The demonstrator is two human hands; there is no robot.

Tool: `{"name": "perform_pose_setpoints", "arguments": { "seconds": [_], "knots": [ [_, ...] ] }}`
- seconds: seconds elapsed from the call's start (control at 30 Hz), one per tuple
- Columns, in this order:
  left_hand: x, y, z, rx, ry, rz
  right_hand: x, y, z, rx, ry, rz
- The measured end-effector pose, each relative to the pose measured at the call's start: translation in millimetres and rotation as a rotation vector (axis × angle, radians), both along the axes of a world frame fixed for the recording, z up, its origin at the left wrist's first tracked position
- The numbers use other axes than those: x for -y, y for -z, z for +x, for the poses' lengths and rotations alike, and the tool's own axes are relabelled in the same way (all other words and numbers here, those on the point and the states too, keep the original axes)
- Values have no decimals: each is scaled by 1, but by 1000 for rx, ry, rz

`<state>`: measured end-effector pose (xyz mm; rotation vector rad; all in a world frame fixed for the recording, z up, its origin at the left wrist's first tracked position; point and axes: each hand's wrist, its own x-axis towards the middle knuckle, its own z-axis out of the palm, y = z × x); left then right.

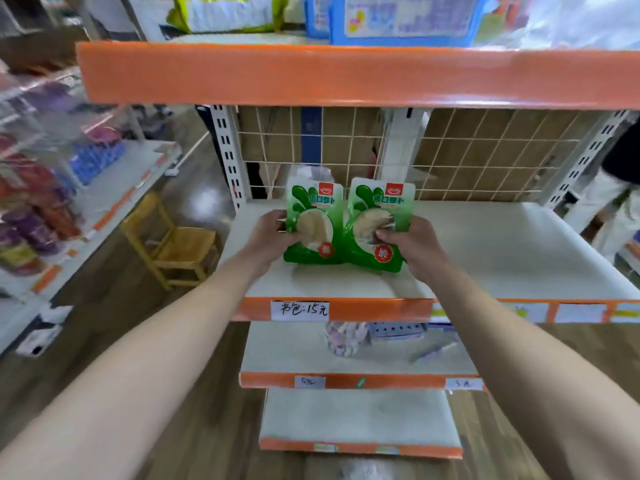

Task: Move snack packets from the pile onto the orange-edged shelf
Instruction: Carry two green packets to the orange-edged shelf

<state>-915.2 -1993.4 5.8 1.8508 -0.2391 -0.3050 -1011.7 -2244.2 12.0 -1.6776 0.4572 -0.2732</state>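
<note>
Left grip (273, 233) holds left packet (316, 216), right grip (412, 242) holds right packet (381, 207), upright.

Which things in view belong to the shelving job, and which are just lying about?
Job: left green packet, held by the left hand; right green packet, held by the right hand; orange-edged shelf under them.
Lying about: wooden chair; handwritten price label; blue box on the top shelf; small goods on the shelf below.
</note>
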Motion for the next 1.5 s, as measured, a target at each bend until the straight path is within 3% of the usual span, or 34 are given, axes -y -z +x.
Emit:
{"name": "perform_pose_setpoints", "arguments": {
  "seconds": [0.13, 0.3, 0.4, 0.63, 1.23, 1.5],
  "knots": [
    [-12, 4, 21, 102, 38, 52, -18, 3, 21, 16, -4, -20],
    [-15, 21, 42, 337, 120, 437, -23, 7, 29, 13, 16, -9],
    [-20, 30, 51, 456, 160, 564, -23, 14, 34, -19, 50, -21],
    [-29, 39, 57, 572, 319, 503, -20, 24, 34, 5, 92, -2],
    [-23, 42, 60, 601, 227, 502, -15, 30, 30, 61, 118, 6],
    [-42, 34, 48, 498, 108, 503, -28, 10, 40, 41, 29, 16]
  ]
}}
